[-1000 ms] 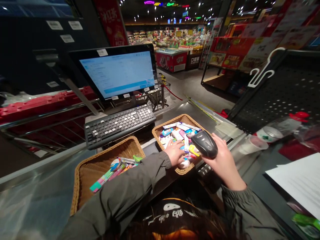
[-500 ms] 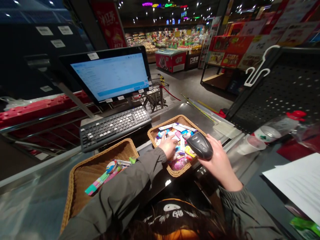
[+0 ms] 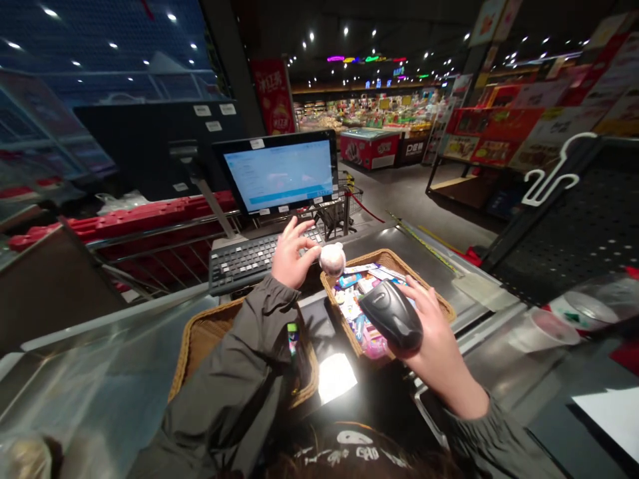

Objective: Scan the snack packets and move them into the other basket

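Steel-grey table spans the lower frame; a wicker basket of small packets is set at centre. Over it, a black scanner is clasped in the right hand, fingers wrapped round it. A pale pink round item is pinched between the left hand fingers, centre frame, above the basket's far rim.

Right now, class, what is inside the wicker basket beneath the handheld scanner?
Small colourful packets fill the basket; the scanner in the right hand hides its near side. The left hand holds a pink item.
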Motion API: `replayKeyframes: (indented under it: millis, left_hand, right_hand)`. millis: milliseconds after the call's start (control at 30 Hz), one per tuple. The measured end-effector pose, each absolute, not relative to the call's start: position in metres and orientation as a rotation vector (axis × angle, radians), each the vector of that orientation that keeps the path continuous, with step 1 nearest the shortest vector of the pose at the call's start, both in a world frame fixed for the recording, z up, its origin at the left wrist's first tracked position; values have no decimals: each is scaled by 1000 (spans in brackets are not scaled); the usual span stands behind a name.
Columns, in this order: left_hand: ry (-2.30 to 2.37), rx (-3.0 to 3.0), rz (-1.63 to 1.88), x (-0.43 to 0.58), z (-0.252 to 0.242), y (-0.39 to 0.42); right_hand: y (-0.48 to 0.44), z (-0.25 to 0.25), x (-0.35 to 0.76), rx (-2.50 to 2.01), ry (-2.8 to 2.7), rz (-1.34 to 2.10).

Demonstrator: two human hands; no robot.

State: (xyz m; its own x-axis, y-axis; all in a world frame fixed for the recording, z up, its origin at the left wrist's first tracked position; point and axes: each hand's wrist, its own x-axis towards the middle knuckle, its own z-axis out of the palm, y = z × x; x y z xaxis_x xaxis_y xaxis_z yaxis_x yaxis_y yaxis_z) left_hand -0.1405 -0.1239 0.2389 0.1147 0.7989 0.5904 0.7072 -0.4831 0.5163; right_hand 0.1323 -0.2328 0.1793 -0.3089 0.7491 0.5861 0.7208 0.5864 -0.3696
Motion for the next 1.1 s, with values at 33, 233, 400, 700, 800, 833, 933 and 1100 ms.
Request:
replayKeyframes:
  millis: [33, 233, 400, 700, 800, 833, 933, 1100]
  left_hand:
    - [1556, 2259, 1353, -146, 246, -130]
    - [1692, 2212, 1467, -175, 270, -163]
    - [1827, 2173, 1488, -200, 271, -181]
    - [1919, 2117, 1495, -237, 269, -207]
    - [1938, 2057, 1485, -248, 268, -211]
    - [1944, 2036, 1477, -252, 268, -211]
    - [1959, 1981, 1446, -262, 263, -212]
    - [1984, 1957, 1340, -272, 247, -209]
  right_hand:
    - [-235, 184, 125, -1127, -2094, 33]
    - [-245, 201, 89, -1035, -2192, 1]
    - [-253, 206, 67, -925, -2220, -15]
    - [-263, 207, 38, -846, -2284, 9]
    - [-265, 206, 32, -827, -2300, 22]
    - [-265, 206, 31, -824, -2301, 27]
    - [-266, 204, 28, -825, -2297, 42]
    - [-269, 200, 25, -838, -2301, 74]
